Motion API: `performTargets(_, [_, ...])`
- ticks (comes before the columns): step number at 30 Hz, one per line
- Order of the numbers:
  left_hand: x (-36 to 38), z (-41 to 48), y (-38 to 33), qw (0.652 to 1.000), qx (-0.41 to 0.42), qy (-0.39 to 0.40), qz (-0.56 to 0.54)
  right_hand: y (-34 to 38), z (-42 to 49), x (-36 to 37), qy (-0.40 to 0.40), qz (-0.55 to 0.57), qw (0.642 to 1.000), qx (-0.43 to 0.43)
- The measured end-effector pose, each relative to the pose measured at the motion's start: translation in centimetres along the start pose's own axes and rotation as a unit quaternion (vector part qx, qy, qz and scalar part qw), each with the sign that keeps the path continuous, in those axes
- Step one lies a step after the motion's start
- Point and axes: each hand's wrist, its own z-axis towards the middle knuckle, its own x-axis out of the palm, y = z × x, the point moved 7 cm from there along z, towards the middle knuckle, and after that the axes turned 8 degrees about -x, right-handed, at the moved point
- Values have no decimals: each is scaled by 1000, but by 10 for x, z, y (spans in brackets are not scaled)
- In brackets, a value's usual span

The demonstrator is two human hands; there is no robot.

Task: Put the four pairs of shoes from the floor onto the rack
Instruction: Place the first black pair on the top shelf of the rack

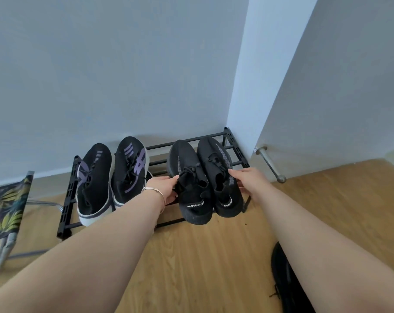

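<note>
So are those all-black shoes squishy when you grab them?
Probably. The all-black shoes look knitted and sock-like, so the tops likely squash. The soles look thick, so probably firmer. The left hand pinches one collar easily.

Two pairs of shoes are seen on a black metal rack at mid-frame, set against a grey wall. The black-and-purple pair occupies the left, the all-black pair the right. The all-black pair is gripped by the left hand and right hand. Another dark shoe is partly seen on the wooden floor, lower right.
</note>
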Motion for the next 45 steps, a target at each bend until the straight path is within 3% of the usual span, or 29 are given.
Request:
performTargets(6, [-5, -4, 7, 997, 71, -26, -1, -6, -1, 3, -4, -18, 999, -34])
performTargets(10, [-7, -28, 20, 981, 152, -42, 114, -8, -15, -1, 15, -1, 998, -56])
performTargets(14, [-11, -53, 47, 968, 189, -44, 159, -25, -39, -7, 59, 14, 994, -96])
performTargets(17, [-2, -64, 66, 942, 238, -20, 236, -41, -54, -8, 110, -22, 984, -138])
performTargets(20, [4, -62, 75, 913, 275, -45, 298, -47, -59, -4, 134, -94, 974, -155])
performTargets(26, [1, -54, 73, 896, 299, -93, 314, -38, -56, -1, 92, -174, 959, -206])
performTargets(32, [4, -48, 40, 836, 317, -184, 408, -8, -41, 9, 77, -267, 925, -261])
performTargets(37, [8, -34, 15, 839, 277, -191, 427, 22, -19, 22, 90, -293, 911, -276])
performTargets(45, [7, -21, 3, 849, 263, -191, 418, 28, 1, 28, 93, -300, 918, -242])
